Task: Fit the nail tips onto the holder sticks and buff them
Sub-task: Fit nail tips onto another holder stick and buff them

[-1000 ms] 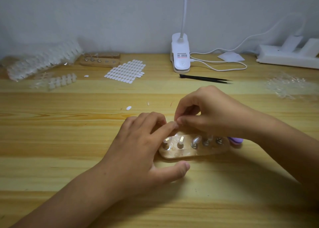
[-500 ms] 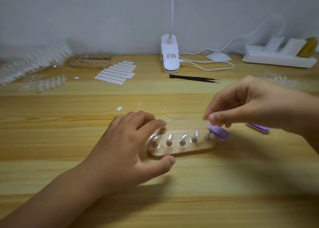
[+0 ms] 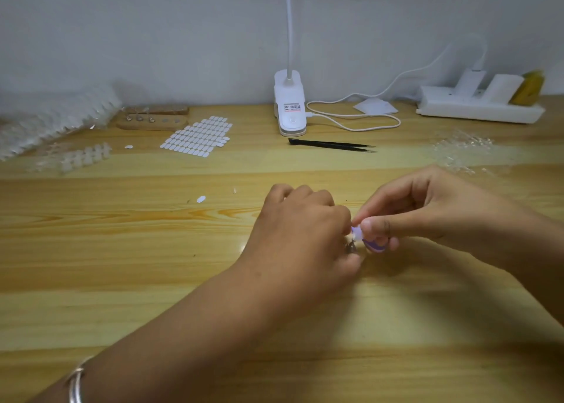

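The wooden table [image 3: 128,280] fills most of the view, with a pale wall behind it. 2 bare forearms reach in over it, and the left wrist wears a silver bangle [image 3: 76,383].

The left hand [image 3: 302,232] is knuckles-up near the middle of the table. Its fingers are curled tight, and its fingertips and thumb close round a small metal holder stick [image 3: 351,247], of which only a sliver shows. The right hand [image 3: 433,213] is just beside it, fingertips almost touching the left's. Its thumb and forefinger pinch a purple buffer [image 3: 374,245], and the other fingers are curled under. The buffer's end meets the top of the stick. Whether a nail tip sits there is too small to tell.

At the far left lies a crumpled clear bag of nail tips [image 3: 52,122], with a loose strip of tips [image 3: 79,158] in front of it. At the far right a white power strip [image 3: 479,108] stands against the wall, and a scatter of clear tips [image 3: 464,152] lies nearer. A white clip lamp [image 3: 290,110] stands at the back centre with its cable [image 3: 354,119] looped beside it. Left of the lamp are a sheet of white stickers [image 3: 198,137] and a wooden block [image 3: 152,119]. Black tweezers [image 3: 332,145] lie in front of the lamp.
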Motion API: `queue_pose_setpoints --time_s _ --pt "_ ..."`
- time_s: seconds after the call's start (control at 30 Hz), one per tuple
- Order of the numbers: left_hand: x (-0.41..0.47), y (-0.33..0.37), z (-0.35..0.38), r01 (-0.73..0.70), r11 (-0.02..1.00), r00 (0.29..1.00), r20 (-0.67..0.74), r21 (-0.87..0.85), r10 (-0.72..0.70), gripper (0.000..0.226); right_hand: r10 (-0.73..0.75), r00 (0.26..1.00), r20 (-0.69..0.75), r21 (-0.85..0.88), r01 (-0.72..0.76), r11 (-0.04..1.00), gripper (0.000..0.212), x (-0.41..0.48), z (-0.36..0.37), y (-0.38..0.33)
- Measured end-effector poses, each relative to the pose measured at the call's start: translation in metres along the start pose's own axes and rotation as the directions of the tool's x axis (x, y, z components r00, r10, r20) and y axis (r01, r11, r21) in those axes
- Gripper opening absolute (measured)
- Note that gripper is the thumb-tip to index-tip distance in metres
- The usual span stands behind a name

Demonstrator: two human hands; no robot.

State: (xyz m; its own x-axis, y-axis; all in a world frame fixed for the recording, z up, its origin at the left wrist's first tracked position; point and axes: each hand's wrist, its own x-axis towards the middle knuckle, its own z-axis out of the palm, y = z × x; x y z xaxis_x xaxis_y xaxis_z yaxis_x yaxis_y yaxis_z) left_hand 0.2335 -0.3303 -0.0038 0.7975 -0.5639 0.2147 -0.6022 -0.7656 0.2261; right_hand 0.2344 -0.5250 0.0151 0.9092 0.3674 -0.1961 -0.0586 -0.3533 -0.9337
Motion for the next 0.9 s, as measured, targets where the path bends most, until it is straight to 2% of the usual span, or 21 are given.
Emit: queue_pose_setpoints --time_s 0.1,0.33,0.43,0.67,0.8,0.9 --pt "0.004 0.000 0.003 0.027 0.999 1.000 -0.011 -0.038 -0.028 0.030 0.010 1.000 0.016 0.032 -0.010 0.999 0.018 0.001 0.002 0.004" --pt "0.006 -0.004 0.005 0.060 0.989 0.998 -0.015 -0.136 -0.063 0.024 0.037 0.998 -0.059 0.032 -0.035 0.999 0.014 0.004 0.007 0.008" --pt "0.007 -0.005 0.006 0.067 0.989 0.998 -0.011 -0.130 -0.069 0.025 0.033 0.995 -0.090 -0.037 -0.037 0.999 0.004 0.004 0.012 0.006" --pt "0.003 -0.008 0.002 0.035 0.991 0.999 0.002 -0.128 -0.035 0.024 -0.008 0.985 -0.170 -0.256 -0.036 0.966 0.010 0.002 0.020 0.003" --pt "-0.020 -0.027 -0.016 0.053 0.958 0.999 0.024 -0.281 -0.048 0.059 0.002 0.972 -0.233 -0.343 -0.084 0.936 0.003 -0.004 0.012 0.002" --pt "-0.046 -0.054 -0.032 0.125 0.931 0.991 0.008 -0.344 -0.130 0.054 -0.051 0.936 -0.347 -0.469 -0.127 0.874 0.007 -0.010 0.002 0.007"
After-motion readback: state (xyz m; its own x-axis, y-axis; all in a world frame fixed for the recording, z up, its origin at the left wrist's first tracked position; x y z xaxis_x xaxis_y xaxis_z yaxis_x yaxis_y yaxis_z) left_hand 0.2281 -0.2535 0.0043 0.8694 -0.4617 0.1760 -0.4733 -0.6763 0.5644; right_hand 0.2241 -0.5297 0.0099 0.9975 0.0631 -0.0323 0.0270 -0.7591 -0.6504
